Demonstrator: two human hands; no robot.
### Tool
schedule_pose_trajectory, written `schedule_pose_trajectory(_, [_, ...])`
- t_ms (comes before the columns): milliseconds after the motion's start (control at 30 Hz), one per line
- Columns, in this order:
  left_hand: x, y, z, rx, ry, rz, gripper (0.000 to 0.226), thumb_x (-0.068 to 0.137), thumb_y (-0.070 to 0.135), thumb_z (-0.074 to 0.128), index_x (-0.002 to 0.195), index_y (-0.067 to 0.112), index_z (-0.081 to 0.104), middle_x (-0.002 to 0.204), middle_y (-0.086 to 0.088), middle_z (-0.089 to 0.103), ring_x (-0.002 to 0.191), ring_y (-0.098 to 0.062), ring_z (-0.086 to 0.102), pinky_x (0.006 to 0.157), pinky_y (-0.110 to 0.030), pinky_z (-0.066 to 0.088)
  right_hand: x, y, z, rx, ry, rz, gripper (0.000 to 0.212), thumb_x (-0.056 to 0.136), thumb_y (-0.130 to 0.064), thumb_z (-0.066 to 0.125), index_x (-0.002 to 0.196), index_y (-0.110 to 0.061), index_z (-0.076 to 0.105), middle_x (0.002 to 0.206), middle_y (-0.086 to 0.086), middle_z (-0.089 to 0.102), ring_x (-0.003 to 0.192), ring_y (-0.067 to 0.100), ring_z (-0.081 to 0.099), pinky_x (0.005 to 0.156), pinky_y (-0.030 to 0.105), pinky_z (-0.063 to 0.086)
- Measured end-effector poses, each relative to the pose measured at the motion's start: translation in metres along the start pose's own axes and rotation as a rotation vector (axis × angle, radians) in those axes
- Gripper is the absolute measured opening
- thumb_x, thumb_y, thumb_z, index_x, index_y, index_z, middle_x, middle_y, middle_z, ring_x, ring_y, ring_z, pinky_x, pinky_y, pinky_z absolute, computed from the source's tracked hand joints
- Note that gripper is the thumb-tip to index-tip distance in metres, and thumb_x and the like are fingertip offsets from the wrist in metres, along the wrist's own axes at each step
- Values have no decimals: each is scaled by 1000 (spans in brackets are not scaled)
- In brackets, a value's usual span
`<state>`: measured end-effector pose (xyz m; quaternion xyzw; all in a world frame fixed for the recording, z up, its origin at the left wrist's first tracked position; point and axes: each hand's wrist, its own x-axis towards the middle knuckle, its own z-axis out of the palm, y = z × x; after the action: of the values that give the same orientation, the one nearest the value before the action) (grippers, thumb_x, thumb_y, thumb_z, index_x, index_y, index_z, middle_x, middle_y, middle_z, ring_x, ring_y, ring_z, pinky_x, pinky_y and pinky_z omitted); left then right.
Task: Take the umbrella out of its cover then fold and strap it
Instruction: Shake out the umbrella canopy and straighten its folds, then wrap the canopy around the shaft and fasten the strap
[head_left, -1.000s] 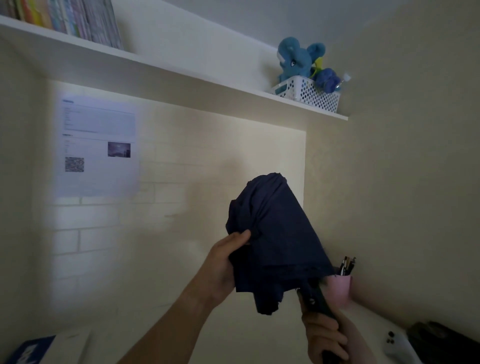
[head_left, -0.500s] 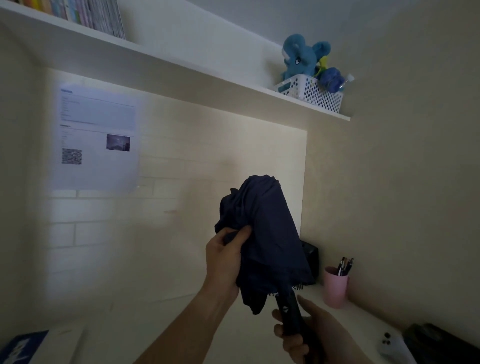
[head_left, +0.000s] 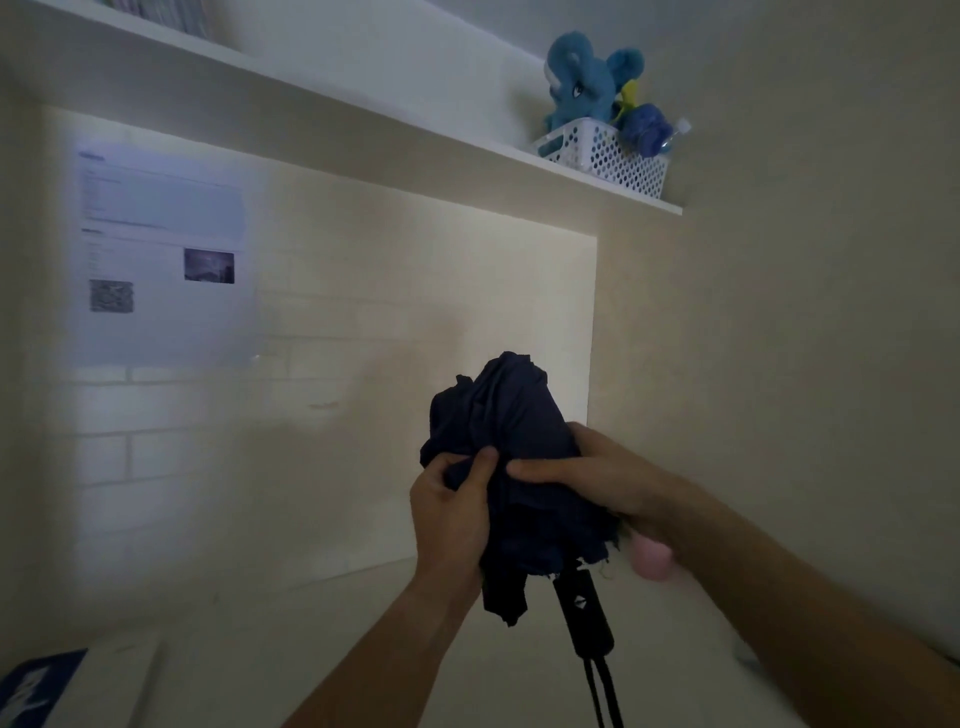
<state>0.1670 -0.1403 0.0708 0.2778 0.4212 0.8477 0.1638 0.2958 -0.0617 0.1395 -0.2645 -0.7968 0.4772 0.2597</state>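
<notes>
Dim desk alcove | left hand fingers pinch navy umbrella canopy folds | right hand fingers wrap canopy | black handle hangs below fingers

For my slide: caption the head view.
Both hands, left and right, gather the navy umbrella canopy, handle hanging free.

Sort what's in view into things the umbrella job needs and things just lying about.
In use: navy umbrella, its black handle, left hand, right hand.

Lying about: blue plush toy, white basket, pink cup, wall sheet.
</notes>
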Motion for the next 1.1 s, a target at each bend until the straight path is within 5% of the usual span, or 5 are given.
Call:
schedule_pose_trajectory(367, [-3, 14, -24, 22, -290, -94, 29, 103, 26, 60, 112, -2, 64, 111, -20, 76, 102, -34, 73, 85, -47, 61, 6, 16, -1, 213, -96, 77, 48, 71, -16, 91, 113, -2, 74, 109, 17, 78, 101, 34, 75, 94, 48, 58])
schedule_pose_trajectory(733, [-6, 24, -63, 457, -465, -25, 32, 90, 38, 73, 72, 11, 76, 62, -5, 55, 55, -14, 48, 52, -20, 40, 10, 9, -46, -58, -133, 45, 57, 59, -17, 97, 111, -7, 75, 109, 14, 79, 101, 35, 75, 95, 50, 57])
schedule_pose_trajectory(833, [-10, 23, -75, 753, -674, -74, 43, 80, 63, 74, 75, 20, 81, 73, 4, 74, 70, -13, 65, 77, -31, 52, 9, 0, -57, -233, -162, 41, 59, 58, -16, 97, 112, -9, 74, 108, 12, 79, 99, 33, 75, 91, 51, 59])
schedule_pose_trajectory(1000, [7, 73, -60, 921, -235, 601, 59, 83, 72, 59, 127, 35, 66, 129, 15, 62, 118, -6, 57, 95, -23, 42, 5, -20, -62, -624, -229, -38, 62, 55, -26, 98, 111, -19, 71, 105, 0, 79, 94, 20, 76, 84, 42, 63])
schedule_pose_trajectory(1100, [20, 107, -11, 1299, -607, 864, 82, 81, 81, 52, 147, 33, 50, 141, 18, 51, 140, -5, 35, 109, -25, 32, 7, -33, -49, -753, -301, -86, 61, 58, -27, 97, 112, -21, 70, 105, -3, 79, 92, 16, 76, 84, 40, 63])
